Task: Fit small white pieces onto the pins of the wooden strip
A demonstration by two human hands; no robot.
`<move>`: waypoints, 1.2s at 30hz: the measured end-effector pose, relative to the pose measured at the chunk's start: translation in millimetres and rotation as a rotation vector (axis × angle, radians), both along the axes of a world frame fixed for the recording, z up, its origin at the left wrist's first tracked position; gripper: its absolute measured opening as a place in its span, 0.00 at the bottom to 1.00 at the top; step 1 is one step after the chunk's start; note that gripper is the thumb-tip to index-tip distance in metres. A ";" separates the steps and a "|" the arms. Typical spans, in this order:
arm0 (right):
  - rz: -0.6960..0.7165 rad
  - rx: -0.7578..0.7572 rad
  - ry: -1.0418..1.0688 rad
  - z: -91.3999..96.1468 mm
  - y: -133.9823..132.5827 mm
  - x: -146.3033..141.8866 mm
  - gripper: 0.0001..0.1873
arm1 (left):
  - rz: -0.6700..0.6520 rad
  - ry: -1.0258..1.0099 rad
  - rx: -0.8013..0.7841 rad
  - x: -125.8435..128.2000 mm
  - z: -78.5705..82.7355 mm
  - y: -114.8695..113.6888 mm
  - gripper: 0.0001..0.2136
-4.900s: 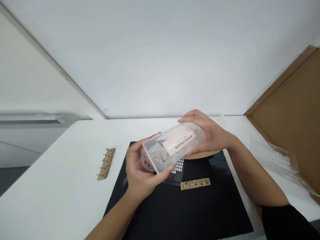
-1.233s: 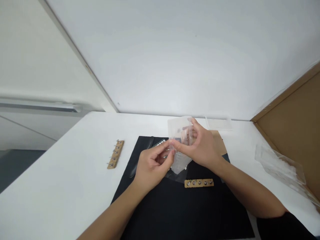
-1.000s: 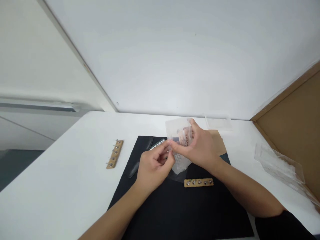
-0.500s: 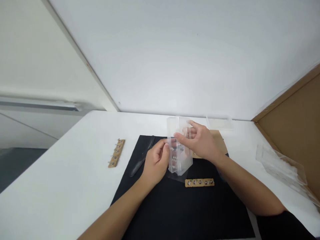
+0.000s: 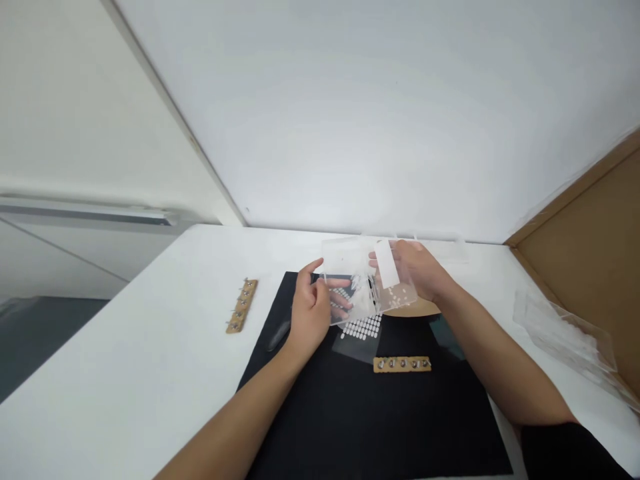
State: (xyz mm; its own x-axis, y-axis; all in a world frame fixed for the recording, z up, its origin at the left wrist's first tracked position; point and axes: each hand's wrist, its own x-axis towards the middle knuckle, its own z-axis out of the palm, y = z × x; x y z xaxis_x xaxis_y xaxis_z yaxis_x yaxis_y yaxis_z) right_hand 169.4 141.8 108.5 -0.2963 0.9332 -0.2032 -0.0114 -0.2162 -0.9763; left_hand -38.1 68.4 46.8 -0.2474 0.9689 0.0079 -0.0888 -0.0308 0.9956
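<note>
A clear plastic hinged box lies opened out between my hands, above the black mat. My left hand grips its left half, some fingers showing through the plastic. My right hand holds the right half, where a white strip shows near the fingers. White slivers gather near the middle of the box, and small white bits show in the right half. Underneath, a clear sheet with rows of white oval pieces lies on the mat. A brown strip with several metal studs sits in front.
A second studded strip lies on the white table at left. A dark elongated object is partly behind my left hand. A tan sheet lies beneath my right hand. Clear plastic cases rest at right by a brown board.
The box stood upright and nearly closed; now its halves are spread wide and tipped flatter. My hands have moved apart, and the sheet of white ovals has come into view.
</note>
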 end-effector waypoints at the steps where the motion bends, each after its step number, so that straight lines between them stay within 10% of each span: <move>1: -0.008 0.010 -0.020 -1.5 1.4 1.0 0.16 | 0.016 0.003 0.002 -1.0 -1.5 1.7 0.23; 23: 0.244 0.567 -0.878 -29.2 150.8 -75.0 0.21 | 0.200 0.680 -0.041 -36.1 -31.8 32.7 0.14; 36: 0.458 0.872 -1.085 1.3 107.6 -57.4 0.18 | 0.160 1.059 -0.013 -28.5 -20.6 22.6 0.14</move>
